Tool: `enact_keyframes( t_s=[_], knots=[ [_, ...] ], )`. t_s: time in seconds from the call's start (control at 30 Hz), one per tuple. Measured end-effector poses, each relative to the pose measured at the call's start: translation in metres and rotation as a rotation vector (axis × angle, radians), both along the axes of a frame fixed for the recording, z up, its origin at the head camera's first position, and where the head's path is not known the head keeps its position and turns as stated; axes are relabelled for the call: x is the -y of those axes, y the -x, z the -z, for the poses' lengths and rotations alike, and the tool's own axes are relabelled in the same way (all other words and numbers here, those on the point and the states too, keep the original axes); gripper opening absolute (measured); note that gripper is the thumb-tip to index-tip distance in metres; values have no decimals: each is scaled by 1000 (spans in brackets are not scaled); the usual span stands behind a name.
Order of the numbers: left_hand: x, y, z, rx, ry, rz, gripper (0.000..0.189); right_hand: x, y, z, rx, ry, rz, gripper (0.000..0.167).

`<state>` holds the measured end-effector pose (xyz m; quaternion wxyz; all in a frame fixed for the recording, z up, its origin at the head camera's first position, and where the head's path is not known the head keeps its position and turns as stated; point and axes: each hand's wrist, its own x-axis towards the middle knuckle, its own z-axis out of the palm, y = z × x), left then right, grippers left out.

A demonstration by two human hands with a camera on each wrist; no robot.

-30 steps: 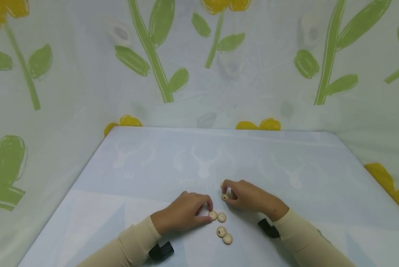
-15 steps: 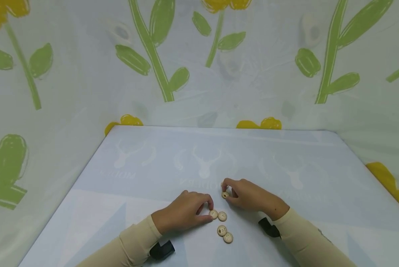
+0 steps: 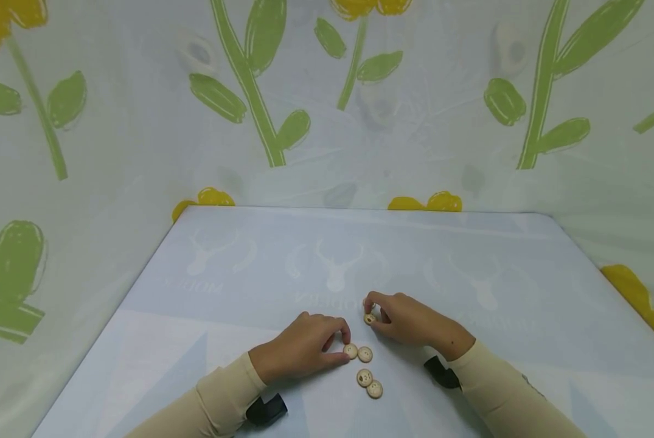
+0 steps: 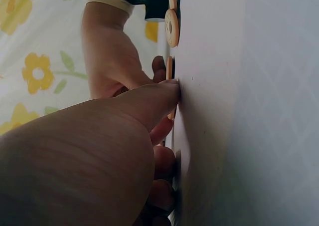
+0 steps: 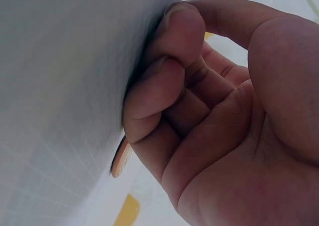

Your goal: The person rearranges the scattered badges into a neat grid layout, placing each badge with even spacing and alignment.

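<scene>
Several small, round, pale wooden discs with dark marks lie on the table (image 3: 272,249). My left hand (image 3: 303,347) has thumb and forefinger at opposite edges of one disc (image 3: 351,351), pinching it. Touching that one on the right is a second disc (image 3: 365,354). Farther back, my right hand (image 3: 409,319) pinches another disc (image 3: 370,319) between forefinger and thumb. Behind its fingertips, one more disc (image 3: 365,302) is partly hidden. The right wrist view shows the curled fingers (image 5: 152,99) low against the tabletop, with a disc (image 5: 120,158) beyond them.
Nearer the front, two more discs (image 3: 364,378) lie edge to edge, slightly overlapping in view. Dark wrist devices (image 3: 266,410) sit below both sleeves (image 3: 228,389). A flower-printed curtain (image 3: 140,121) hangs behind the table's far edge and at its sides.
</scene>
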<state>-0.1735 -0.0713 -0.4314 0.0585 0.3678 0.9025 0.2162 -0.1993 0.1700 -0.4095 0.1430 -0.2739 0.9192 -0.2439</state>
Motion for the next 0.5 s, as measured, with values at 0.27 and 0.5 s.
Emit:
enact_keyframes(
  t_s=[0.27,0.5],
  knots=[
    [0,1,0,5,5,-2,20,-1,1,1,1,-12,7,20],
    [0,1,0,14,6,-1,20,-1,2,1,-2,-13,0,21]
  ],
)
